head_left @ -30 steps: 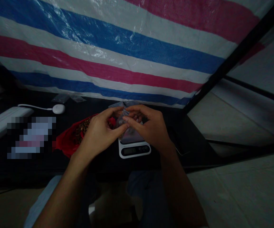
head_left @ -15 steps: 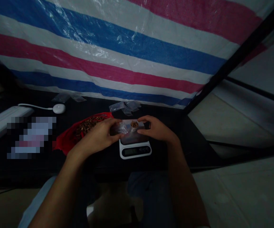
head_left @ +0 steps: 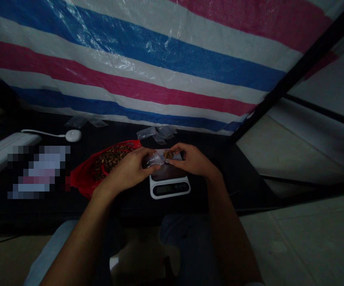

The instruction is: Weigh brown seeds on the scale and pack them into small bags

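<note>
My left hand (head_left: 130, 170) pinches a clear bag (head_left: 153, 160). My right hand (head_left: 194, 162) pinches a cup (head_left: 168, 154) of brown bits just above the scale (head_left: 169, 186). I judge the bag unfilled. A red sack (head_left: 84, 178) lies at nine o'clock.

Left hand (head_left: 129, 170), right hand (head_left: 194, 163), both pinched, close together
</note>
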A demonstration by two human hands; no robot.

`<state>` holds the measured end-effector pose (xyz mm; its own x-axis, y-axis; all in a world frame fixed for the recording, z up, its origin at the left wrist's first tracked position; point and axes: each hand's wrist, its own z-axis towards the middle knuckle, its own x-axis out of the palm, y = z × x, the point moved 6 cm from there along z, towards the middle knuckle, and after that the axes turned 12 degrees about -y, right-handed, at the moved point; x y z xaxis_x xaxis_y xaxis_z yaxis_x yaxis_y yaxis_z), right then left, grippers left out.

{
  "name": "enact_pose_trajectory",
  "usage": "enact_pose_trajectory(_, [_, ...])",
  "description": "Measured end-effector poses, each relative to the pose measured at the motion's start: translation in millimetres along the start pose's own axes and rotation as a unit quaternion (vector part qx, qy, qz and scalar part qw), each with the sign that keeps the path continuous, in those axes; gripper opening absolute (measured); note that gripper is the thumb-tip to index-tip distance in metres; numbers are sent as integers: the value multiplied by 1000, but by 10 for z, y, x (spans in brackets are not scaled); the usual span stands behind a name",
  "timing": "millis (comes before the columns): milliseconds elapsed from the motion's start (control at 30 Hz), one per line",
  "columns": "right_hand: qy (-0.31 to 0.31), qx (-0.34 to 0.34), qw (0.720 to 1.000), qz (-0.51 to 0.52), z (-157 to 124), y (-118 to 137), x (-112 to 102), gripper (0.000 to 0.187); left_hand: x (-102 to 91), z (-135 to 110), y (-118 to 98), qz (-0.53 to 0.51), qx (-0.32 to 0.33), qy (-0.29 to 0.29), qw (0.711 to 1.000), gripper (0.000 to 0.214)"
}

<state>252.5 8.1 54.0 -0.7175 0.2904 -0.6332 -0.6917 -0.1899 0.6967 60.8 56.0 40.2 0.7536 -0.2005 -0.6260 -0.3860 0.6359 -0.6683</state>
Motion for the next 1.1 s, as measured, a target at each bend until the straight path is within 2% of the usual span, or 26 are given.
enact_pose_trajectory(367, [-1,-62,998,-9,-14,209,23,29,0,3,-50,-24,-2,-6,1000,40])
enact_pose_trajectory(633, [44,-75,996,27,-26,372,22,39,11,-9,-63,-75,-1,-1,997,42])
enact_pose_trajectory(800, [24,-79,996,43,6,436,16,39,-8,-2,-62,-100,0,-17,995,40])
enact_pose_trajectory(933, [3,-68,997,41,40,478,-8,30,-21,-1,-53,-113,7,-24,993,42])
enact_pose_trajectory(1100, [-31,-97,994,30,65,541,-46,28,-39,3,-48,-119,3,-39,992,41])
